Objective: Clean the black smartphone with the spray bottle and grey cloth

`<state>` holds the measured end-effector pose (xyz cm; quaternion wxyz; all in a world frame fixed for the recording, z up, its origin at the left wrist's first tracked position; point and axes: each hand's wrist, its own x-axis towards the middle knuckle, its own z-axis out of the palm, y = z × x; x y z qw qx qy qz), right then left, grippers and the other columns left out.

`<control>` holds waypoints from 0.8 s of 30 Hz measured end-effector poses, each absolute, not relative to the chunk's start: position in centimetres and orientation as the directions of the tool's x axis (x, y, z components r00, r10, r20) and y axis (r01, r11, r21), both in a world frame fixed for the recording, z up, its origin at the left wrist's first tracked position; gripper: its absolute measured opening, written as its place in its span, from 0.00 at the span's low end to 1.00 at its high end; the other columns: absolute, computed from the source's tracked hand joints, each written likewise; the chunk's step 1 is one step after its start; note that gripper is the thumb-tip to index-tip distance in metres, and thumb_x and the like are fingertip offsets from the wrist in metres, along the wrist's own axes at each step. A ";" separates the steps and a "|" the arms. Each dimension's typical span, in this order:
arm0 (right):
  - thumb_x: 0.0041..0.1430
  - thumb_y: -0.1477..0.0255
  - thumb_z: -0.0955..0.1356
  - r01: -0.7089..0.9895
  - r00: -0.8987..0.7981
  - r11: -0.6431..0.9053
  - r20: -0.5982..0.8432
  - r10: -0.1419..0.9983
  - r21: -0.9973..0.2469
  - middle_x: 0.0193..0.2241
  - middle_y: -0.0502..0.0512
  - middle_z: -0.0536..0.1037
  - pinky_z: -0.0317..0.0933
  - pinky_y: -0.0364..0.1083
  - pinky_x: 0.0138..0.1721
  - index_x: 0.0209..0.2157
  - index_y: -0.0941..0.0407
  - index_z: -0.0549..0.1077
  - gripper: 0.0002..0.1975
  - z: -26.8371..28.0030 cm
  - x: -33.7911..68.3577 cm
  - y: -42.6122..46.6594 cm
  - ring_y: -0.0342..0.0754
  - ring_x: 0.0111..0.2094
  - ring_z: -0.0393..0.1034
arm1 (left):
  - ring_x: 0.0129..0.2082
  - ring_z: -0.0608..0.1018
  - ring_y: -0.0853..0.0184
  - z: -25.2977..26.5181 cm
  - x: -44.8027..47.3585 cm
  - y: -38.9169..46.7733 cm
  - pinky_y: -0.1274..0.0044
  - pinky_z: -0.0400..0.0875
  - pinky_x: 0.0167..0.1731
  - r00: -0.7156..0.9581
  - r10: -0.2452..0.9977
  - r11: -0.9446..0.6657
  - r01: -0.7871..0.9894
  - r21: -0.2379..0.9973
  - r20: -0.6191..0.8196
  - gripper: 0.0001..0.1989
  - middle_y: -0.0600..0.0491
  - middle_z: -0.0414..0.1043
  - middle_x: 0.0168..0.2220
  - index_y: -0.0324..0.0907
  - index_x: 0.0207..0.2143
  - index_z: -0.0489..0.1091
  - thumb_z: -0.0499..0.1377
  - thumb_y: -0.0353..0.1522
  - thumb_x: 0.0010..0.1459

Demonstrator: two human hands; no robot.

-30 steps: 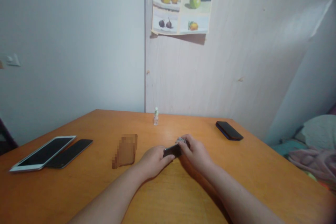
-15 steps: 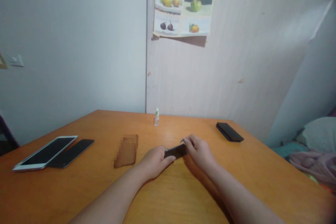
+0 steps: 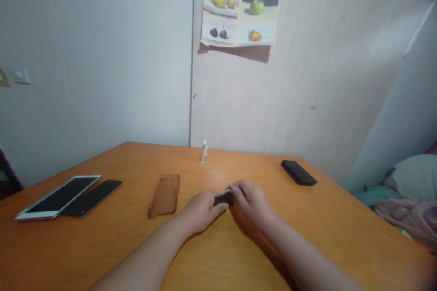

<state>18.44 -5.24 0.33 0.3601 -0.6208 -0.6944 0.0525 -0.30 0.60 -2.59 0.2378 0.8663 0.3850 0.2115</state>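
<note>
My left hand (image 3: pixel 204 209) grips the left end of a dark smartphone (image 3: pixel 223 198), its thumb lying along the near edge. The phone is tilted just above the table at the middle. My right hand (image 3: pixel 251 198) is closed, fingers bent over the phone's right part, hiding that end. A small pale bit shows at its fingertips; whether it is a cloth or something else I cannot make out. Left of my left hand lies a brown case-like piece (image 3: pixel 167 198), partly blurred out.
On the orange table (image 3: pixel 205 263), a white tablet (image 3: pixel 59 198) and a black phone-like slab (image 3: pixel 94 198) lie at the left. A small clear bottle (image 3: pixel 204 153) stands at the back. A black wallet-like case (image 3: pixel 298 172) lies at the right, near the table's edge.
My right hand has moved left along the phone, covering more of its surface. My left hand keeps its hold in the same place.
</note>
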 end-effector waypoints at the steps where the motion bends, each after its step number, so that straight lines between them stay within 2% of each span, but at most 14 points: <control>1: 0.67 0.65 0.60 0.801 -0.048 0.295 0.435 0.899 -0.521 0.32 0.54 0.79 0.59 0.44 0.36 0.34 0.54 0.75 0.15 0.3 17.7 -5.5 0.47 0.35 0.71 | 0.32 0.76 0.62 -2.6 -0.3 0.6 0.77 0.59 0.28 0.626 0.755 -0.603 0.548 0.580 0.194 0.19 0.50 0.77 0.32 0.41 0.33 0.73 0.54 0.47 0.60; 3: 0.67 0.65 0.60 0.779 -0.099 0.337 0.427 0.899 -0.529 0.33 0.53 0.79 0.59 0.44 0.37 0.35 0.54 0.75 0.14 0.3 17.2 -5.6 0.47 0.35 0.71 | 0.33 0.76 0.62 -2.5 -0.3 0.5 0.77 0.60 0.29 0.637 0.743 -0.616 0.528 0.584 0.207 0.17 0.50 0.77 0.33 0.42 0.34 0.73 0.54 0.45 0.61; 4: 0.67 0.65 0.60 0.790 -0.070 0.306 0.418 0.906 -0.531 0.32 0.53 0.79 0.59 0.44 0.36 0.34 0.54 0.75 0.15 0.3 17.6 -5.4 0.47 0.34 0.71 | 0.33 0.76 0.62 -2.5 -0.3 0.5 0.76 0.60 0.28 0.633 0.747 -0.612 0.534 0.584 0.204 0.17 0.50 0.77 0.33 0.42 0.34 0.73 0.54 0.45 0.60; 8: 0.67 0.61 0.60 0.874 0.211 0.013 0.403 0.891 -0.486 0.25 0.53 0.77 0.55 0.44 0.29 0.30 0.54 0.74 0.18 0.5 21.3 -4.3 0.48 0.28 0.69 | 0.29 0.75 0.64 -2.4 -0.3 0.5 0.77 0.57 0.26 0.618 0.764 -0.592 0.558 0.582 0.185 0.19 0.50 0.76 0.30 0.41 0.32 0.72 0.54 0.47 0.60; 10: 0.67 0.60 0.60 0.890 0.277 -0.069 0.413 0.868 -0.451 0.26 0.54 0.77 0.53 0.44 0.28 0.29 0.54 0.73 0.18 0.6 22.2 -4.1 0.48 0.29 0.69 | 0.29 0.75 0.64 -2.4 -0.2 0.5 0.77 0.57 0.26 0.636 0.748 -0.608 0.540 0.582 0.191 0.19 0.51 0.76 0.30 0.41 0.31 0.72 0.54 0.47 0.60; 12: 0.67 0.61 0.60 0.892 0.236 -0.027 0.415 0.879 -0.451 0.27 0.55 0.77 0.54 0.44 0.29 0.29 0.54 0.73 0.18 0.6 21.5 -4.4 0.48 0.29 0.69 | 0.29 0.75 0.64 -2.3 -0.2 0.5 0.77 0.58 0.26 0.636 0.749 -0.603 0.538 0.590 0.186 0.19 0.51 0.76 0.30 0.41 0.32 0.72 0.54 0.47 0.60; 16: 0.67 0.65 0.60 0.824 -0.048 0.271 0.415 0.909 -0.498 0.34 0.55 0.79 0.59 0.43 0.35 0.36 0.54 0.75 0.14 0.5 18.3 -5.4 0.48 0.36 0.72 | 0.32 0.76 0.63 -2.4 -0.2 0.5 0.77 0.60 0.28 0.634 0.749 -0.598 0.524 0.606 0.191 0.20 0.50 0.77 0.32 0.41 0.33 0.74 0.54 0.48 0.60; 18: 0.67 0.66 0.61 0.813 -0.086 0.302 0.410 0.908 -0.498 0.35 0.55 0.80 0.59 0.43 0.36 0.38 0.53 0.76 0.13 0.4 18.2 -5.4 0.48 0.37 0.72 | 0.33 0.76 0.62 -2.5 -0.3 0.5 0.77 0.60 0.29 0.634 0.746 -0.605 0.520 0.603 0.202 0.20 0.50 0.77 0.33 0.42 0.34 0.74 0.54 0.48 0.60; 21: 0.67 0.63 0.60 0.875 0.099 0.112 0.400 0.911 -0.471 0.28 0.54 0.78 0.56 0.44 0.32 0.32 0.54 0.74 0.16 0.4 20.3 -4.7 0.48 0.31 0.71 | 0.31 0.76 0.63 -2.4 -0.3 0.5 0.77 0.59 0.27 0.621 0.760 -0.593 0.546 0.591 0.189 0.20 0.50 0.77 0.31 0.41 0.33 0.73 0.54 0.48 0.60; 24: 0.67 0.61 0.60 0.901 0.241 -0.041 0.418 0.876 -0.432 0.26 0.55 0.77 0.53 0.44 0.29 0.29 0.54 0.72 0.17 0.4 22.0 -4.1 0.48 0.29 0.70 | 0.29 0.75 0.64 -2.4 -0.3 0.5 0.77 0.58 0.26 0.619 0.763 -0.594 0.555 0.582 0.188 0.20 0.50 0.76 0.30 0.41 0.32 0.73 0.54 0.48 0.59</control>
